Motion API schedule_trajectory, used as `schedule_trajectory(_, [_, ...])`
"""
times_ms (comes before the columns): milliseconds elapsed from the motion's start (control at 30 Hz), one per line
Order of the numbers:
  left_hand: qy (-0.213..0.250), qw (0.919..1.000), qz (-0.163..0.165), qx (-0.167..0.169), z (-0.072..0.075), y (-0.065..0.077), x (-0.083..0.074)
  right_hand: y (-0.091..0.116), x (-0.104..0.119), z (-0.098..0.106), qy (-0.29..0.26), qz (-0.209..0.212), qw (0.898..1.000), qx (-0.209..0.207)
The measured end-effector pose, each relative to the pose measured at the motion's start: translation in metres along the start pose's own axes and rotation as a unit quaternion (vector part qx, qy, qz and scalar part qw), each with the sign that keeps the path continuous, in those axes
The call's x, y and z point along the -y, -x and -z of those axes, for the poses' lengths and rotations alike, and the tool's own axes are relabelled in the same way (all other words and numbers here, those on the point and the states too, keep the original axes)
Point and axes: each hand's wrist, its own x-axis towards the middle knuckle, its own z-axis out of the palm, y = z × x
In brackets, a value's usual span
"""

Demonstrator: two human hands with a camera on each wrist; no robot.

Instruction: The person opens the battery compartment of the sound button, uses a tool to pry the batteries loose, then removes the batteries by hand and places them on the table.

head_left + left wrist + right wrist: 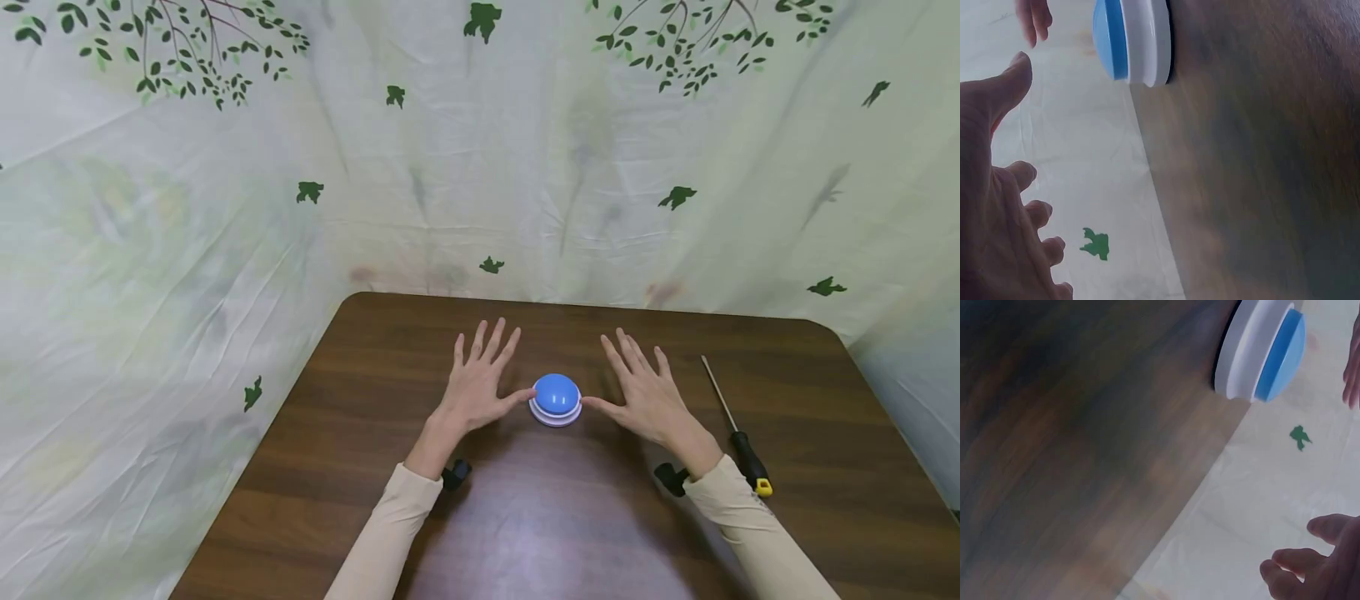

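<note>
A round push button [557, 395] with a blue dome on a white base sits on the brown wooden table [555, 533]. My left hand [477, 387] is held over the table to its left, fingers spread, its thumb overlapping the button's edge in the head view. On the other side my right hand [643, 392] is spread too, thumb pointing at the button. Both hands are empty. In the left wrist view the button [1141, 40] stands beyond the raised thumb. The right wrist view shows the button [1260, 350] at the top, above the right fingers [1294, 565].
A screwdriver [742, 450] with a black and yellow handle lies right of my right hand, its shaft pointing away. Behind the table hangs a pale cloth [450, 167] printed with green leaves and branches. Dark wrist straps show at both cuffs.
</note>
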Motion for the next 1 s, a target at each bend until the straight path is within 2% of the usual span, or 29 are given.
schedule_trajectory(367, [-0.01,0.9992,-0.036,0.012,-0.011,-0.002,-0.01,-0.002,0.011,-0.01,0.0,0.026,1.0,0.015])
schedule_trajectory(1000, [-0.014,0.9969,-0.066,0.041,-0.028,-0.002,-0.02,-0.003,0.027,-0.024,-0.01,0.058,0.998,0.029])
